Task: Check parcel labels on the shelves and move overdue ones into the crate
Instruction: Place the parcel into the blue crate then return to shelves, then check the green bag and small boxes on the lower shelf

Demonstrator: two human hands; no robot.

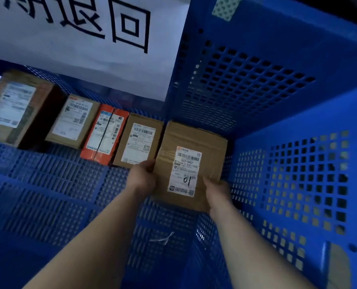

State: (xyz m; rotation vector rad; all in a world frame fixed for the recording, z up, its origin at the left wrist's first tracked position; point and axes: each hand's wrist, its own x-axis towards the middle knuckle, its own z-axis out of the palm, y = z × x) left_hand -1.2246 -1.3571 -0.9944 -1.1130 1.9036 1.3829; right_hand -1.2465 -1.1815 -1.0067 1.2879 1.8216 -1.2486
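Head view blurs the labels of the four boxes (pixel 73 122) left of the brown parcel (pixel 196 140), and my fingers are hidden under it. My left hand (pixel 143 178) and right hand (pixel 218 193) grip its near corners inside the blue perforated crate (pixel 298 126), whose wall stands just right of it.

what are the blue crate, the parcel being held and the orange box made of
Blue crate: moulded plastic, slightly glossy, judging by its perforated grid walls. Parcel: matte brown cardboard, with shinier tape strips across it and a white paper label. Orange box: probably printed card with a smoother finish; too blurred to be sure.
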